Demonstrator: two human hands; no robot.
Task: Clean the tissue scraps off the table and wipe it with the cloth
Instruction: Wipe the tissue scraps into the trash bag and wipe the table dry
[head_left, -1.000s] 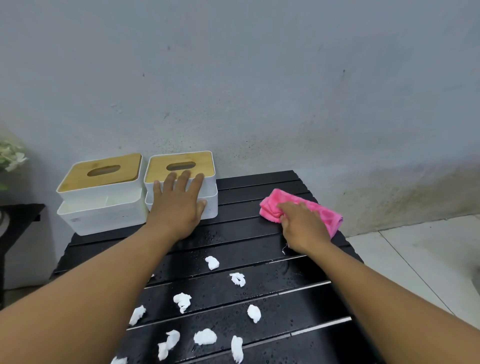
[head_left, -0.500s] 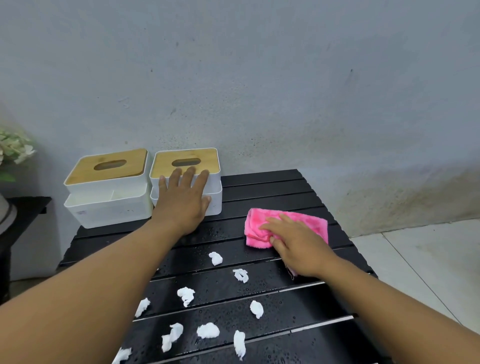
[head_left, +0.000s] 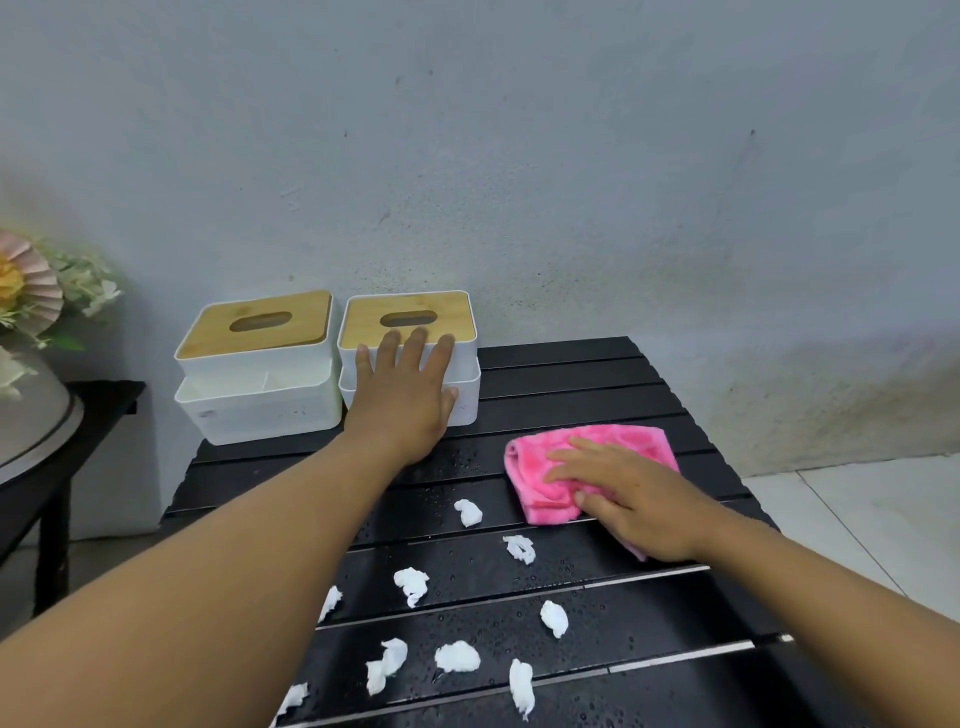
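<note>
A black slatted table (head_left: 571, 374) carries several white tissue scraps (head_left: 457, 656), scattered across its near half. A pink cloth (head_left: 613, 441) lies on the right side of the table. My right hand (head_left: 628, 493) presses flat on the cloth, fingers spread over it. My left hand (head_left: 405, 395) rests with open fingers against the front of the right tissue box (head_left: 405, 312), holding nothing. Water droplets speckle the slats.
Two white tissue boxes with wooden lids stand at the table's back left; the left one (head_left: 260, 364) touches the right one. A grey wall rises right behind the table. A side table with flowers (head_left: 47, 291) stands at the left. Tiled floor (head_left: 857, 519) lies at the right.
My right hand has slid the pink cloth toward me and leftward over the table. My left hand has stayed on the tissue box.
</note>
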